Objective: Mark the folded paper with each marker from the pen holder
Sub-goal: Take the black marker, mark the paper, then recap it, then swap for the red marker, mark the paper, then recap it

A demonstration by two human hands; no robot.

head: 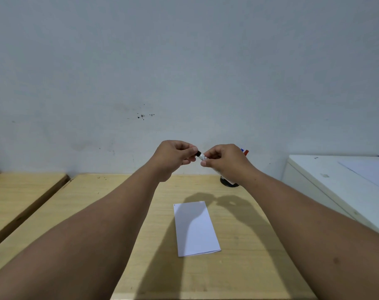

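Both my hands are raised above the wooden table (238, 267), holding one marker (202, 156) between them. My right hand (224, 161) grips its white barrel. My left hand (175, 155) pinches the black cap end; whether the cap is on or coming off is hard to tell. The folded white paper (195, 229) lies flat on the table below the hands, with a tiny dark mark at its top left corner. The black pen holder (228, 182) stands behind my right hand, mostly hidden; a blue and a red marker tip (244, 151) stick out above it.
A pale wall rises right behind the table. A second wooden table (17, 198) stands to the left across a narrow gap. A white cabinet (336, 187) with a sheet of paper on top adjoins the table on the right.
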